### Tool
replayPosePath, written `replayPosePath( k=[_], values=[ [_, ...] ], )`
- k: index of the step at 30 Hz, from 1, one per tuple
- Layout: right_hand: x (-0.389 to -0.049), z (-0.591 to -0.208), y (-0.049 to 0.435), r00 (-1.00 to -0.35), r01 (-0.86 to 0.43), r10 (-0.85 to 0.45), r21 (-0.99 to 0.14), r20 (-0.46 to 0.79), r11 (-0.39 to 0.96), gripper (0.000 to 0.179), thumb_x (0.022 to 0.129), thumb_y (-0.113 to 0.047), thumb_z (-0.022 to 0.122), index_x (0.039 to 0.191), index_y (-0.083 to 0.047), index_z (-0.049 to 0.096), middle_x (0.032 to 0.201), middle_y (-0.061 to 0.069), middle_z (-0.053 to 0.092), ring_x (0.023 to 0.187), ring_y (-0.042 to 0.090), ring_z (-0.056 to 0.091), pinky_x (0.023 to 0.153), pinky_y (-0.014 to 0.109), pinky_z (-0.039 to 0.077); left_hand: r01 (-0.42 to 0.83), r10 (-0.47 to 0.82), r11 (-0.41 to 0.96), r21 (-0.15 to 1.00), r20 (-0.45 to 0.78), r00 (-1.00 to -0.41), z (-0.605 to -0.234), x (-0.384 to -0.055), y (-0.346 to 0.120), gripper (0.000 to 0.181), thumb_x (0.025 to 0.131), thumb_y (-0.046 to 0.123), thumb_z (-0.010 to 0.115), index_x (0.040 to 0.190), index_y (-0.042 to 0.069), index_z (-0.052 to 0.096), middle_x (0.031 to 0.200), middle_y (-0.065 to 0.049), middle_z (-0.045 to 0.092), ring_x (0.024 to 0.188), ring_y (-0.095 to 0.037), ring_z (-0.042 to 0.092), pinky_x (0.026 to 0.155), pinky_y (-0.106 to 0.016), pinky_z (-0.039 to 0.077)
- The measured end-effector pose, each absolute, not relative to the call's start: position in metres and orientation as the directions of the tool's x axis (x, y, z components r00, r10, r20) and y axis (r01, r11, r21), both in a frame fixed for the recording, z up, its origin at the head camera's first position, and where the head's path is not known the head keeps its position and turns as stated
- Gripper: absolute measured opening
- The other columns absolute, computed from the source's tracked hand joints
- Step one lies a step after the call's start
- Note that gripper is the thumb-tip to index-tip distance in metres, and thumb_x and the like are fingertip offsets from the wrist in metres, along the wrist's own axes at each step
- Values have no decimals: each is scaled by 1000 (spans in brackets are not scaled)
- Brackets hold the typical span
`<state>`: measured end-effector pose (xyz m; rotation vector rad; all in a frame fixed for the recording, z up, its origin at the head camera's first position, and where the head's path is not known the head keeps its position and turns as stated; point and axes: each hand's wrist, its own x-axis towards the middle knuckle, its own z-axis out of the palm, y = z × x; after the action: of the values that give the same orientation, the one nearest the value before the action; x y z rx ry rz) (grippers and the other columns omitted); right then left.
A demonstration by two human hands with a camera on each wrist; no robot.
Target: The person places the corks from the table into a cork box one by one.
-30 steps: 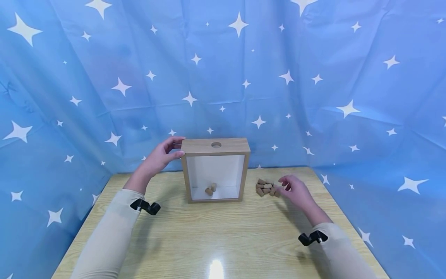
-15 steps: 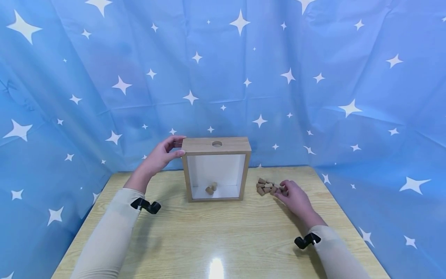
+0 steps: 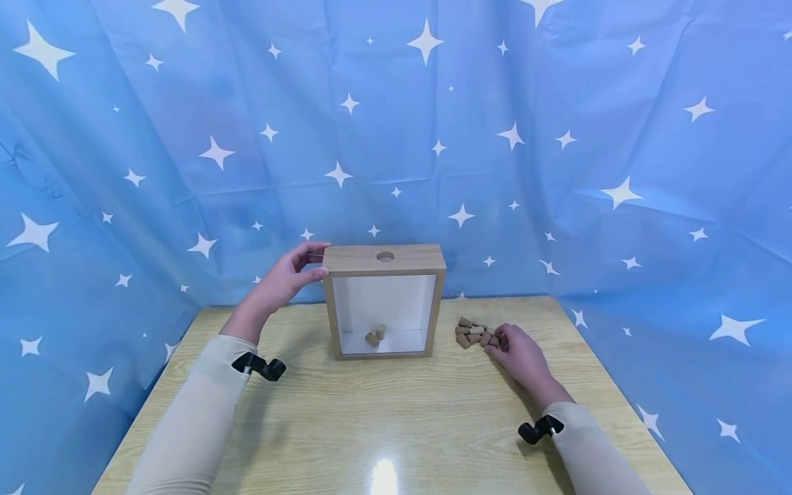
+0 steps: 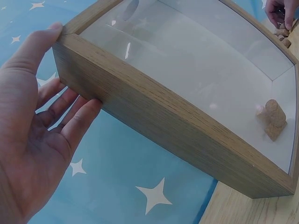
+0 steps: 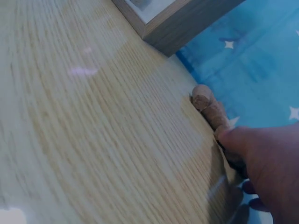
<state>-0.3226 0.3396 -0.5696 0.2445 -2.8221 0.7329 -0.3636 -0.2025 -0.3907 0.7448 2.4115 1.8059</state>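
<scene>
A wooden shadow box (image 3: 414, 257) with a clear front stands upright at the back of the table, with a round hole (image 3: 386, 256) in its top. Two or so corks (image 3: 372, 339) lie on its floor inside. My left hand (image 3: 281, 280) grips the box's upper left corner, thumb at the front edge and fingers behind the side (image 4: 154, 123). To the right of the box is a small pile of corks (image 3: 475, 331). At the pile's right end my right hand (image 3: 524, 357) pinches a cork between thumb and fingers; the fingertips are partly hidden in the right wrist view.
The light wooden table (image 3: 371, 412) reaches back to a blue curtain (image 3: 396, 137) with white stars, which also hangs along both sides. A black wrist mount (image 3: 258, 365) sits on the left sleeve and another mount (image 3: 541, 430) on the right.
My right hand has moved down and slightly left onto the corks, and its fingers have closed on one. The left hand and the box have stayed put.
</scene>
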Motion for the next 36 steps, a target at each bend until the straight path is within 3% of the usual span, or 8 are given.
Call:
replayPosePath(
  k=[13,27,36],
  values=[
    [-322,-571,338,-975,-183,-92,-504,200,844,29,101,-25,84,107,-7,62,86,4,56,73,22,51,66,41,42,360,396,226,905,252,-883,-390,-362,-203,59,110,23,74,163,13,51,154,-15,55,144,-33,52,119,-57,45],
    [-317,-567,338,-981,-160,-57,-592,188,790,28,101,-21,82,110,-7,60,88,5,59,77,22,53,71,40,46,349,394,217,912,245,-886,-390,-363,-203,60,109,22,75,163,13,50,154,-15,54,144,-32,51,119,-56,46],
    [-313,-556,332,-973,-205,-55,-724,225,659,25,102,-12,82,114,-7,61,94,8,60,83,24,57,66,29,52,353,390,224,908,248,-887,-390,-362,-203,60,110,22,74,164,13,50,154,-16,54,145,-33,50,120,-55,45]
  ],
)
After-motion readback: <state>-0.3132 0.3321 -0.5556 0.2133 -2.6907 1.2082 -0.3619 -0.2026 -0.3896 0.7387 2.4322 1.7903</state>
